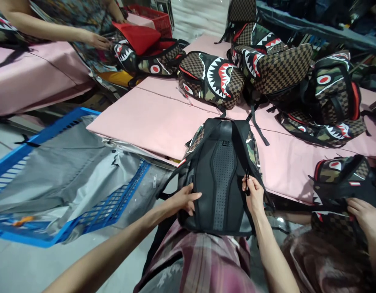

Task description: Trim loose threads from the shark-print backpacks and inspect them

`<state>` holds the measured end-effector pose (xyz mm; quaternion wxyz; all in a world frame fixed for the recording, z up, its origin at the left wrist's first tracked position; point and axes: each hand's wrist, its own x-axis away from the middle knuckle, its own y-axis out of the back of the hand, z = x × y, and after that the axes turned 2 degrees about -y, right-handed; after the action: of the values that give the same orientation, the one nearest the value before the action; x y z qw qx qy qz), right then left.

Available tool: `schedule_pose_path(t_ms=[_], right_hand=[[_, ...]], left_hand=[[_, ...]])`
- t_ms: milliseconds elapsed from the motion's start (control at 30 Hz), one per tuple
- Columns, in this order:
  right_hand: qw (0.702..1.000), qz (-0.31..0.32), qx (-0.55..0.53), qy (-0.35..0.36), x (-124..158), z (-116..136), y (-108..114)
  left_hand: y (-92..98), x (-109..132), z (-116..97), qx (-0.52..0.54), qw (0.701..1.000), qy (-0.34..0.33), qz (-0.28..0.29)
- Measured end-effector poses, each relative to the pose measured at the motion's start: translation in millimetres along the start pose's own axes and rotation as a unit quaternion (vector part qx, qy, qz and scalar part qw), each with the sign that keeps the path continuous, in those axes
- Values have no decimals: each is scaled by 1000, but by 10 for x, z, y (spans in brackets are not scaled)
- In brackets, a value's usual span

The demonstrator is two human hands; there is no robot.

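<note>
A black backpack (203, 191) rests upright across my lap and against the table edge, its padded back panel and shoulder straps facing me. Its patterned front is mostly hidden behind it. My left hand (184, 200) lies at the lower left side of the panel, thumb and fingers apart, touching the bag without gripping it. Over the right side of the panel, my right hand (254, 192) is closed around a small, slim black pointed tool (248, 185) that looks like thread snips. The tool points upward beside the right shoulder strap.
Several shark-mouth patterned backpacks (212, 77) lie on the pink tabletop (151, 110). A blue crate (50, 243) with grey lining stands at left on the floor. One co-worker's hand (98, 40) touches a bag at upper left; another's hand (363, 211) is at right.
</note>
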<state>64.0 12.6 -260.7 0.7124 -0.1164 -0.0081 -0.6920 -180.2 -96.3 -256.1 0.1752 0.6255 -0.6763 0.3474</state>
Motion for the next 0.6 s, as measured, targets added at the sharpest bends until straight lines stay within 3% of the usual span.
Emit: schedule_pose_path(t_ms=[100, 133, 200, 300, 400, 500, 600], right_hand=[[996, 44, 78, -11, 97, 35, -120], [991, 57, 120, -12, 88, 39, -193], [977, 77, 197, 2, -28, 45, -375], [941, 104, 307, 99, -445, 96, -659], [863, 98, 446, 216, -997, 232, -785], [781, 53, 576, 235, -1455, 415, -671], [740, 73, 632, 220, -1702, 562, -456]], left_hand=[[255, 93, -187, -179, 983, -4, -36], [316, 100, -271, -274, 961, -12, -43], [361, 37, -463, -459, 881, -56, -99], [230, -325, -770, -573, 766, -214, -196], [24, -908, -1088, -570, 706, -373, -191], [-30, -1400, -1435, -582, 684, -397, -190], [118, -1636, -1772, -587, 719, -352, -122]])
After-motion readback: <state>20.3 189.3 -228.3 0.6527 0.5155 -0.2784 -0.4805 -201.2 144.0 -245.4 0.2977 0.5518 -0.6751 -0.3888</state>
